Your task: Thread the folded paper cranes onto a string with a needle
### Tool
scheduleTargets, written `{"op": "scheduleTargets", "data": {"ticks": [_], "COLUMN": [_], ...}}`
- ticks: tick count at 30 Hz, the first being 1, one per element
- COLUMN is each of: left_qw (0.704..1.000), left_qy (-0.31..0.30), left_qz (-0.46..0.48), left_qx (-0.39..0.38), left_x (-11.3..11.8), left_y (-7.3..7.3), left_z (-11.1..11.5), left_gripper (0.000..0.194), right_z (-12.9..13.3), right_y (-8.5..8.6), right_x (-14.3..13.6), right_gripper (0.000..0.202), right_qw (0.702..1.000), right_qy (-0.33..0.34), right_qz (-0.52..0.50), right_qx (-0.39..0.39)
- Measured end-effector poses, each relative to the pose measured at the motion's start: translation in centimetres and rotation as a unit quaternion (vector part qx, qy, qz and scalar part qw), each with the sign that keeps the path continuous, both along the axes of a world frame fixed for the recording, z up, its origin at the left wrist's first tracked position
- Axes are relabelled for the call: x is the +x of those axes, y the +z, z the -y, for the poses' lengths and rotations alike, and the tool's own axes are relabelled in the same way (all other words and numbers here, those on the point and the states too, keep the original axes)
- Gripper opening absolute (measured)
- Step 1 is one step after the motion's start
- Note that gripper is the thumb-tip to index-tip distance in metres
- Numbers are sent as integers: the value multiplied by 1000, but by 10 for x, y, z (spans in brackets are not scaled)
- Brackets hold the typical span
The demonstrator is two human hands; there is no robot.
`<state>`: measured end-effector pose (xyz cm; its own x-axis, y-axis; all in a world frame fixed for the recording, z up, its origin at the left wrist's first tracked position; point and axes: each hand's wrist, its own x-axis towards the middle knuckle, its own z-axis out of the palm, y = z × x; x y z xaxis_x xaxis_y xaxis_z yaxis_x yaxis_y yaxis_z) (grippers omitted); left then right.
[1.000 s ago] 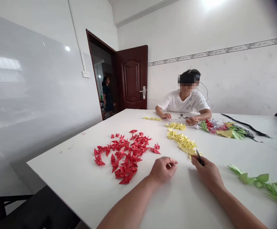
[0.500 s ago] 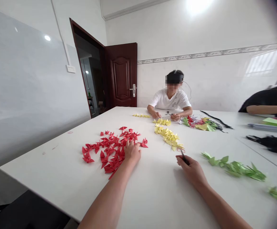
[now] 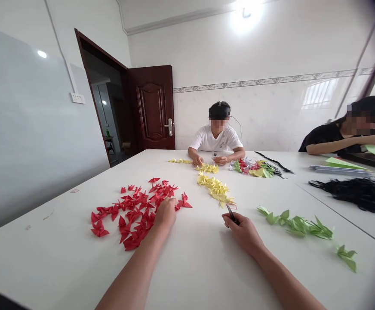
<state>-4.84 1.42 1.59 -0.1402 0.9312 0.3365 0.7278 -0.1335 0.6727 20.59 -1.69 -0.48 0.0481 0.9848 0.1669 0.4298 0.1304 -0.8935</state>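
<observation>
Many folded red paper cranes [image 3: 137,204] lie in a loose pile on the white table [image 3: 194,267], left of centre. My left hand [image 3: 167,212] is at the pile's right edge, its fingers closed by a red crane; what they grip, if anything, is hidden. Nearer the middle, my right hand [image 3: 243,226] holds a slim dark tool [image 3: 232,214] with its tip pointing up and away. Yellow cranes [image 3: 215,187] run in a row just beyond that tip. Light green cranes [image 3: 303,226] lie to the right of my right hand.
Across the table a person in a white shirt [image 3: 216,140] handles small yellow pieces. Beside them is a mixed-colour heap [image 3: 255,168]. At the right, a person in black [image 3: 329,135] holds green paper, near a paper stack [image 3: 339,168] and black cords [image 3: 355,193].
The view has swung right, so everything appears further left. My left hand's fingers, spread over the red cranes before, have drawn together. The person at the right now shows more fully, holding green paper.
</observation>
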Motion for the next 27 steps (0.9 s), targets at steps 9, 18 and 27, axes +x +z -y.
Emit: {"op": "scheduleTargets", "data": {"ticks": [9, 18, 27], "left_qw": [985, 865, 784], "left_qy": [-82, -158, -217], "left_qz": [36, 467, 551], "left_qx": [146, -89, -185], "left_x": [19, 82, 74], "left_y": [9, -10, -6], "left_z": [6, 28, 25], "left_gripper": [26, 36, 25], "right_z": [0, 11, 13], "right_y": [-1, 4, 1], "right_x": [1, -5, -5], "right_gripper": [35, 52, 47], "right_qw": [1000, 997, 996], "right_qy": [17, 26, 49], "right_qz": [25, -71, -66], "right_qx": [-7, 6, -20]}}
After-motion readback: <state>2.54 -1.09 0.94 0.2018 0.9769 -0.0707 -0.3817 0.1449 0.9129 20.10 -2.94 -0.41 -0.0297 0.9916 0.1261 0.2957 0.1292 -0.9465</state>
